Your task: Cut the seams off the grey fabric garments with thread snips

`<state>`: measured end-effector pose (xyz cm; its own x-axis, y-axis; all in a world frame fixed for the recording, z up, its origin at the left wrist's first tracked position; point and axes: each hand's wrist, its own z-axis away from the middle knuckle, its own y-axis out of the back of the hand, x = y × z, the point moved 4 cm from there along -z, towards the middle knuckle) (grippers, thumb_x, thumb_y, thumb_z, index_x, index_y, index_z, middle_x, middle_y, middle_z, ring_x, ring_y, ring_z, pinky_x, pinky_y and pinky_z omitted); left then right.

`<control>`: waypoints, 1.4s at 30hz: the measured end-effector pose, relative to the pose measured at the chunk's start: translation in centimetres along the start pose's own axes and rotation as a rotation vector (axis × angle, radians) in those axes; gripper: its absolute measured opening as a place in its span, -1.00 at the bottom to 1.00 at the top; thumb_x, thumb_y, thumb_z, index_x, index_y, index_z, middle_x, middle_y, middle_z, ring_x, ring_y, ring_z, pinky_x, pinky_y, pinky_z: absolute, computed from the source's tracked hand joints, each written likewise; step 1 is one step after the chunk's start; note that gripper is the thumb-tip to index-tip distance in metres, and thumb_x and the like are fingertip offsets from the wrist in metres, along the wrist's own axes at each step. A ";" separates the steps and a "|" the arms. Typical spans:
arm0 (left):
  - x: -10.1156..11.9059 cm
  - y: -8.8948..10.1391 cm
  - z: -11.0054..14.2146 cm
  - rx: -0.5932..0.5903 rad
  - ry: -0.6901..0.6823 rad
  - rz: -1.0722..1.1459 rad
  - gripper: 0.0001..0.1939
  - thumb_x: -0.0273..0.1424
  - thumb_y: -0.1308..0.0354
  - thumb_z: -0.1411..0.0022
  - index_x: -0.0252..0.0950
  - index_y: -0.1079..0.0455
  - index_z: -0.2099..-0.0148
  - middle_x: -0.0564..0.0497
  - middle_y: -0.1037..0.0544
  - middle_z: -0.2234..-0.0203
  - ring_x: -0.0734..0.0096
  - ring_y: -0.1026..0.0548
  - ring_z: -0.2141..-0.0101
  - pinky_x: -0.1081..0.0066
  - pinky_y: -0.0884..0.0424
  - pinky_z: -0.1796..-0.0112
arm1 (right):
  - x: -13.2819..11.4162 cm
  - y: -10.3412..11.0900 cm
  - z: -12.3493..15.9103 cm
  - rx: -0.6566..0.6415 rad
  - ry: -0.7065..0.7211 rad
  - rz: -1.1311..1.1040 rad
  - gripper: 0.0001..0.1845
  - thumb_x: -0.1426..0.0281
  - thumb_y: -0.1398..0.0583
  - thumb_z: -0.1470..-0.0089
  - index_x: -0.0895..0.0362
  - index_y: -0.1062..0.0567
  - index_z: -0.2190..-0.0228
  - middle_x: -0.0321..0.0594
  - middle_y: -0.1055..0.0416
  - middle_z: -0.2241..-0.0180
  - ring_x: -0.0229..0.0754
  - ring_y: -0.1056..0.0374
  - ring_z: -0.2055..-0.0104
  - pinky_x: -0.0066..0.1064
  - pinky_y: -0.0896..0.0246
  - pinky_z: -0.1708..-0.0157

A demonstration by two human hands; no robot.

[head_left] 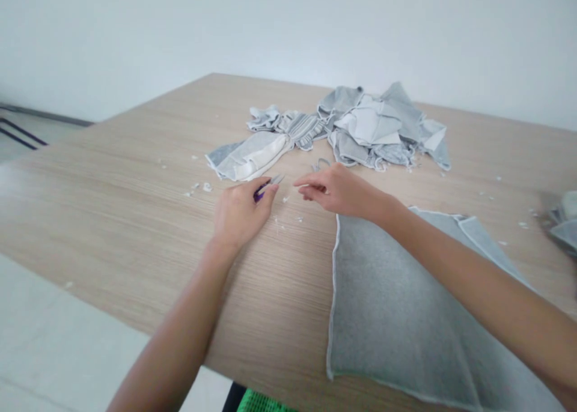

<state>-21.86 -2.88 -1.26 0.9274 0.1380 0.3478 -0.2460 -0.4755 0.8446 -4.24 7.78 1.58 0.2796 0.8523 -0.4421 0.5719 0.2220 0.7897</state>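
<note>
My left hand (pixel 246 211) is closed around small thread snips (pixel 260 193) with a purple handle, their metal blades pointing right and away from me. To its right hovers my right hand (pixel 336 190), index finger stretched out and the other fingers loosely bent; I see nothing held in it. Beneath my right forearm lies a large grey cloth piece (pixel 387 298) with a pale overlocked edge, flat on the table. White thread scraps (pixel 285 200) are scattered between and around my hands. Just beyond the right hand is a small grey looped thing (pixel 321 163), too blurred to name.
A heap of crumpled grey and white cloth pieces (pixel 369 124) spreads across the back of the wood-grain table (pixel 135 184). One pale striped piece (pixel 252 154) reaches out to its left. More cloth (pixel 565 226) sits at the right edge. A white wall (pixel 288 27) stands behind.
</note>
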 end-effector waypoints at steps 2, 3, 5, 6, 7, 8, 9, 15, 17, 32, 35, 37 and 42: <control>0.4 -0.1 0.2 -0.009 -0.012 0.002 -0.57 -0.13 -0.01 -0.43 -0.24 -0.56 -0.08 -0.12 -0.70 0.16 0.14 -0.64 0.20 0.32 -0.44 0.18 | 0.3 1.5 0.5 0.017 -0.010 0.009 -0.62 0.24 -0.22 -0.29 0.16 -0.44 -0.06 -0.09 -0.43 -0.05 -0.08 -0.44 0.02 -0.13 -0.45 0.05; 0.6 -0.1 0.3 -0.010 -0.018 0.002 -0.57 -0.13 0.00 -0.43 -0.22 -0.56 -0.09 -0.11 -0.70 0.17 0.14 -0.64 0.20 0.32 -0.44 0.18 | 0.5 2.4 1.0 0.032 -0.018 0.017 -0.62 0.24 -0.22 -0.29 0.15 -0.44 -0.06 -0.09 -0.43 -0.05 -0.08 -0.44 0.02 -0.12 -0.45 0.05; 0.9 -0.1 0.3 0.001 -0.022 0.001 -0.58 -0.14 -0.01 -0.42 -0.21 -0.56 -0.09 -0.11 -0.70 0.18 0.13 -0.65 0.21 0.32 -0.44 0.20 | 0.8 4.3 2.6 0.073 -0.037 0.040 -0.63 0.23 -0.22 -0.30 0.15 -0.45 -0.06 -0.09 -0.43 -0.06 -0.07 -0.44 0.00 -0.11 -0.44 0.02; 0.9 -0.1 0.4 0.010 -0.021 0.001 -0.58 -0.14 -0.02 -0.41 -0.21 -0.57 -0.08 -0.11 -0.71 0.20 0.14 -0.65 0.22 0.33 -0.44 0.21 | 0.9 5.3 3.7 0.094 -0.046 0.054 -0.65 0.23 -0.22 -0.30 0.13 -0.48 -0.04 -0.09 -0.45 -0.06 -0.07 -0.44 -0.01 -0.10 -0.43 -0.01; 1.0 -0.1 0.4 0.020 -0.021 0.001 -0.58 -0.13 -0.03 -0.41 -0.21 -0.57 -0.08 -0.11 -0.71 0.21 0.14 -0.65 0.23 0.33 -0.44 0.22 | 1.0 6.2 5.0 0.111 -0.052 0.068 -0.67 0.22 -0.22 -0.29 0.11 -0.51 -0.01 -0.10 -0.48 -0.05 -0.06 -0.45 -0.02 -0.09 -0.41 -0.04; 1.0 -0.1 0.4 0.029 -0.021 0.002 -0.58 -0.13 -0.04 -0.40 -0.21 -0.58 -0.07 -0.10 -0.71 0.23 0.15 -0.65 0.25 0.34 -0.44 0.23 | 1.0 7.0 6.4 0.134 -0.062 0.084 -0.71 0.22 -0.21 -0.29 0.07 -0.56 0.03 -0.12 -0.52 -0.02 -0.05 -0.47 -0.02 -0.09 -0.39 -0.07; 1.1 -0.1 0.4 0.032 -0.024 0.004 -0.58 -0.12 -0.04 -0.39 -0.21 -0.58 -0.07 -0.10 -0.71 0.24 0.16 -0.65 0.26 0.34 -0.43 0.24 | 1.2 7.8 8.0 0.159 -0.089 0.101 -0.73 0.22 -0.21 -0.28 0.04 -0.60 0.08 -0.15 -0.57 0.03 -0.04 -0.49 -0.01 -0.09 -0.38 -0.10; 2.4 -0.6 1.0 0.001 -0.064 0.043 -0.59 -0.10 -0.08 -0.37 -0.19 -0.58 -0.07 -0.06 -0.71 0.26 0.18 -0.64 0.31 0.35 -0.41 0.26 | 2.2 12.5 20.6 0.317 -0.489 0.151 -0.57 0.21 -0.07 -0.35 -0.02 -0.46 -0.17 -0.18 -0.61 0.03 0.00 -0.49 -0.10 0.00 -0.32 -0.20; 3.0 -0.7 1.3 -0.020 -0.080 0.077 -0.59 -0.10 -0.09 -0.37 -0.19 -0.58 -0.07 -0.04 -0.71 0.28 0.21 -0.63 0.34 0.36 -0.41 0.27 | 1.6 13.3 25.2 0.258 -0.572 0.190 -0.52 0.21 -0.05 -0.35 -0.07 -0.36 -0.24 -0.21 -0.43 -0.20 0.04 -0.36 -0.24 0.07 -0.21 -0.28; 7.9 0.5 5.6 -0.516 -0.266 0.626 -0.67 -0.13 -0.10 -0.44 -0.09 -0.56 -0.09 0.07 -0.69 0.12 0.36 -0.62 0.25 0.47 -0.47 0.32 | -13.8 -0.9 25.2 0.007 -0.230 0.153 -0.70 0.41 -0.24 -0.21 0.14 -0.54 0.01 -0.12 -0.57 0.03 -0.03 -0.52 0.04 -0.18 -0.56 0.08; 7.4 2.2 7.7 -0.543 -0.261 0.636 -0.72 -0.20 -0.11 -0.44 -0.05 -0.55 -0.09 0.10 -0.67 0.05 0.36 -0.63 0.13 0.49 -0.52 0.20 | -13.5 -3.0 24.2 0.009 -0.223 0.127 -0.74 0.42 -0.23 -0.23 0.12 -0.56 0.05 -0.09 -0.54 0.03 0.01 -0.48 0.03 -0.08 -0.53 0.07; 6.9 3.1 9.2 -0.550 -0.251 0.611 -0.72 -0.23 -0.11 -0.45 -0.03 -0.53 -0.11 0.13 -0.67 0.05 0.39 -0.64 0.13 0.52 -0.52 0.22 | -13.4 -3.5 24.2 0.043 -0.194 0.094 -0.80 0.44 -0.19 -0.26 0.10 -0.58 0.11 -0.10 -0.54 0.09 -0.01 -0.47 0.07 -0.10 -0.52 0.11; 6.3 3.5 12.1 -0.566 -0.216 0.600 -0.72 -0.26 -0.11 -0.45 -0.07 -0.52 -0.13 0.11 -0.67 0.06 0.40 -0.64 0.18 0.50 -0.50 0.29 | -13.9 -3.8 24.4 0.091 -0.135 0.099 -0.81 0.51 -0.14 -0.30 0.16 -0.57 0.18 -0.12 -0.55 0.21 -0.07 -0.45 0.17 -0.16 -0.48 0.18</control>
<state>-13.47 -14.19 -1.00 0.6139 -0.1943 0.7651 -0.7638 0.0988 0.6379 8.54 -16.43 -5.65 0.4352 0.7952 -0.4223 0.6024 0.0915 0.7930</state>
